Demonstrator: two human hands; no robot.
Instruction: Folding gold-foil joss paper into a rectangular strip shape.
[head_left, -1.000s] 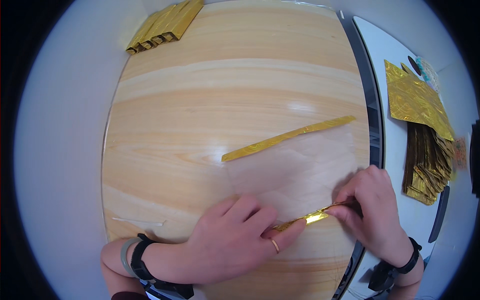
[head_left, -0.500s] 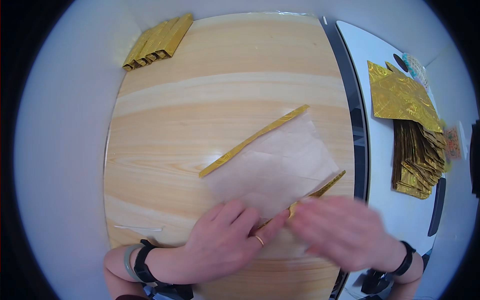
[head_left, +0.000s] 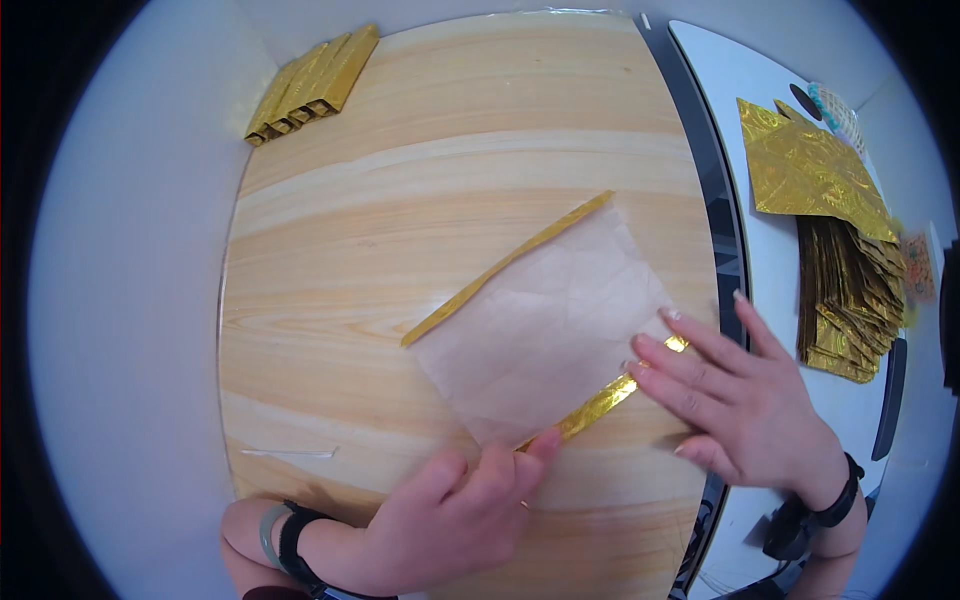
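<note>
A sheet of gold foil paper (head_left: 545,330) lies with its pale inner side up. Two opposite edges are folded over as narrow gold strips, a far strip (head_left: 505,270) and a near strip (head_left: 600,405). The near strip lies flat along most of its visible length. At its left end my left hand (head_left: 465,510) has its fingers curled, with thumb and forefinger on the corner. My right hand (head_left: 745,400) rests with fingers spread over the strip's right end, covering part of it.
Several folded gold paper tubes (head_left: 312,90) stand together at the far left of the wooden table (head_left: 420,170). A thin white stick (head_left: 288,453) lies near its left edge. On the white side table (head_left: 725,120) are a loose gold sheet (head_left: 815,170) and a stack of gold paper (head_left: 850,300).
The near gold strip has gone from partly raised to pressed flat. My right hand has moved right along it and spread its fingers; my left hand has shifted down to the corner.
</note>
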